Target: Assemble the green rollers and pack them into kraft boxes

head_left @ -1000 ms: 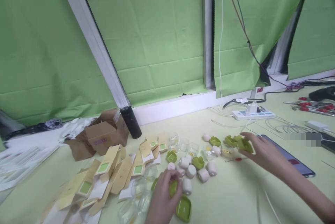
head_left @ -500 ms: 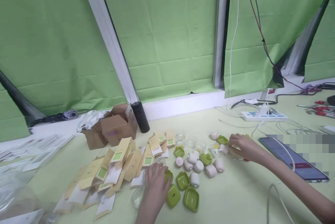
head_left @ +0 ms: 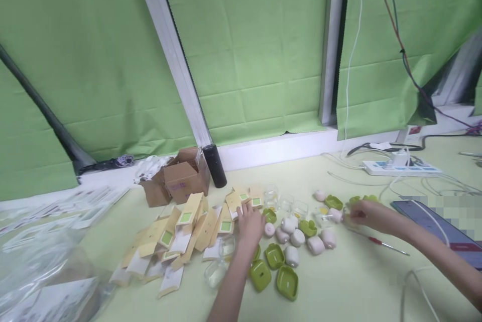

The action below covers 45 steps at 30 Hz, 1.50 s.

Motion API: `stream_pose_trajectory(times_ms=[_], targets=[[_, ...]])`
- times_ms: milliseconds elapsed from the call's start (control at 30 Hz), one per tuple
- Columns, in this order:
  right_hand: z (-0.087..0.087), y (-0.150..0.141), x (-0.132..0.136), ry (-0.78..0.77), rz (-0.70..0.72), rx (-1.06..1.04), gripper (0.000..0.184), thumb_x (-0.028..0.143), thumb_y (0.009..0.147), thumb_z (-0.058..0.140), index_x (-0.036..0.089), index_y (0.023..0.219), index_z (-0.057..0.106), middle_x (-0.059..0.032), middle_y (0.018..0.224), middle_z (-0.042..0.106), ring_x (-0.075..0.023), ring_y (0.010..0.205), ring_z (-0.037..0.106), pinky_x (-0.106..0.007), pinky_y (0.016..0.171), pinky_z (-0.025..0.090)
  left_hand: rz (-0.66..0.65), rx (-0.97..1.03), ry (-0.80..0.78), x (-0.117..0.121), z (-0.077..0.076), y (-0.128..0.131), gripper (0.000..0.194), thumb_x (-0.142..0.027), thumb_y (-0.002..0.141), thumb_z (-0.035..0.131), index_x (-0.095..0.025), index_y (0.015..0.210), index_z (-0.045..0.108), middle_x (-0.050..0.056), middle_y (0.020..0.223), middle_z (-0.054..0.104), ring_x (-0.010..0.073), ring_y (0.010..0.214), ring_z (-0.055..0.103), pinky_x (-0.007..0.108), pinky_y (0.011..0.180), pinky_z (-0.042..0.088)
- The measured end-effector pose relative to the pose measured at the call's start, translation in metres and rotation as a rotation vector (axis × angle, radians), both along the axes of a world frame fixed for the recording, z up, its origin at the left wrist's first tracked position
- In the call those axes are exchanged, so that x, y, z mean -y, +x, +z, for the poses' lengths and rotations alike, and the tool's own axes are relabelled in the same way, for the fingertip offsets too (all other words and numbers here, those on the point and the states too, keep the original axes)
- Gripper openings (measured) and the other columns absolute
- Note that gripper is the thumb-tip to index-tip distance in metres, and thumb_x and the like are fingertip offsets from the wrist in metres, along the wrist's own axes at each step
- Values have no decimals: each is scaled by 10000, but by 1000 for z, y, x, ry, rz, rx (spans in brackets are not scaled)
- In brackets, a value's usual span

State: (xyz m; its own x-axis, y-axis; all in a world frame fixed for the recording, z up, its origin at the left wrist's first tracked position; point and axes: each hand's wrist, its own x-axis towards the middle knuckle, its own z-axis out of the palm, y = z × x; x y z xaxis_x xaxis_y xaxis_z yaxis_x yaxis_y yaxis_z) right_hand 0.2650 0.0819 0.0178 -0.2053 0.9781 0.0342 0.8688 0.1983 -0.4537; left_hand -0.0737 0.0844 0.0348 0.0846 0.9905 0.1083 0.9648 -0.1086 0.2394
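Observation:
My left hand (head_left: 250,224) reaches over the right end of the pile of small yellow boxes (head_left: 194,214), its fingers apart and nothing seen in them. Beside its wrist lie clear plastic cups (head_left: 216,273) and green trays (head_left: 260,276); another green tray (head_left: 287,283) is closer to me. On the right, my right hand (head_left: 363,214) has its fingers curled together; what they hold is hidden, though something clear shows at the fingertips. Just left of it is a pale pink cylinder (head_left: 335,215). Several white and pink cylinders (head_left: 289,224) lie between my hands.
A red-handled screwdriver (head_left: 380,242) lies below my right hand, and a phone (head_left: 433,221) beyond my forearm. Behind stand an open cardboard box (head_left: 184,181), a black cylinder (head_left: 214,166) and a power strip (head_left: 401,168) with loose cables. Plastic bags (head_left: 48,282) lie at left.
My left hand has moved up and away from the green trays, towards the yellow boxes. My right hand has curled inward, and the screwdriver now shows below it. The view has turned slightly left.

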Motion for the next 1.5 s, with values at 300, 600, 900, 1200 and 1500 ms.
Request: stream_pose_trajectory(times_ms=[300,600,900,1200,1500], targets=[[15,-2,13,124,-194,-442,267,433,811,469,203,718,567,-129,1140,658,-254,979,639,-334,790,496,129,432,-22,-29,2,9,247,-303,844,562,-140,1028,576,87,1028,625,215,957,592,413,854,462],[40,-94,37,89,-87,-888,395,545,751,633,205,933,719,-82,849,730,-247,789,664,-356,685,550,-6,1237,-44,33,20,24,392,-397,875,383,-118,1063,583,143,1119,645,213,1025,622,330,845,501],[24,-132,47,342,333,-667,283,352,898,531,248,1145,623,-55,942,684,-190,840,640,-316,744,534,-27,1927,-316,72,1,39,298,-345,785,649,-128,987,672,131,1103,664,241,1030,612,363,912,468],[-1,-135,40,732,374,-141,235,225,954,432,217,874,653,-23,777,656,-143,692,577,-285,607,353,-55,1872,-365,78,-12,55,255,-344,774,663,-116,874,716,99,887,695,179,859,617,258,790,465],[0,-131,45,588,384,-168,171,234,917,514,236,819,654,-10,745,604,-163,723,492,-305,640,307,33,1947,-458,79,-25,53,231,-338,694,744,-141,811,719,64,839,682,145,790,621,235,726,477]])
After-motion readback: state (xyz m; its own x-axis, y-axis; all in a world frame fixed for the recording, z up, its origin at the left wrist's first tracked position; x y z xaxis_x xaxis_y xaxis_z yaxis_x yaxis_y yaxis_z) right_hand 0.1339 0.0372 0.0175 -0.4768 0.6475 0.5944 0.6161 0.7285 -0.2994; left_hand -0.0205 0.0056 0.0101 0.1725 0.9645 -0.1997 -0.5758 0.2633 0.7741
